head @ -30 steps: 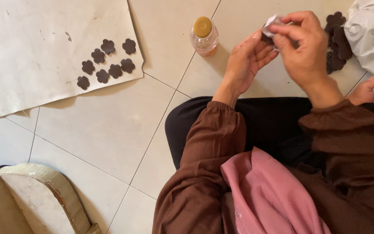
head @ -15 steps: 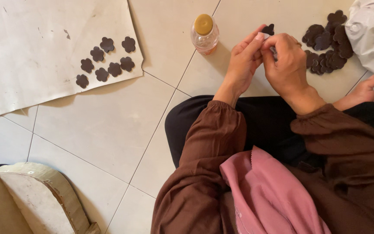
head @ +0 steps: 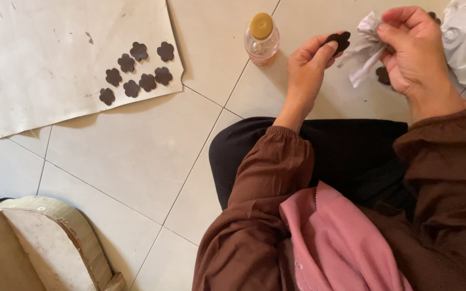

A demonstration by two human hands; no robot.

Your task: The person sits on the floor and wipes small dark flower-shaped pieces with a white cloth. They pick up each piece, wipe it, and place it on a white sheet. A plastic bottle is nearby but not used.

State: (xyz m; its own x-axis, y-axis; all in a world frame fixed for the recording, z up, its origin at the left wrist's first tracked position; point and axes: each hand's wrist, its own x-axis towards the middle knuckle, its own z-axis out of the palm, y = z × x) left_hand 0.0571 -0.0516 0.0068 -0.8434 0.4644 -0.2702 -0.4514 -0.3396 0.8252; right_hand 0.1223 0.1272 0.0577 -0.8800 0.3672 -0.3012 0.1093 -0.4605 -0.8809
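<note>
Upper right: the hands have parted since a moment ago. Left hand [head: 308, 64] pinches a dark flower-shaped cutout [head: 341, 40]; right hand [head: 413, 48] grips crumpled white tissue [head: 365, 46].

head cam | looks steeply down from above the lap | near | faces the tiled floor [head: 136, 156]

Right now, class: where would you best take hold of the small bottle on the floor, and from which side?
Take the small bottle by its yellow cap and neck, from above. It stands upright on the floor tiles, with its top open to reach. The left hand is nearest.
</note>
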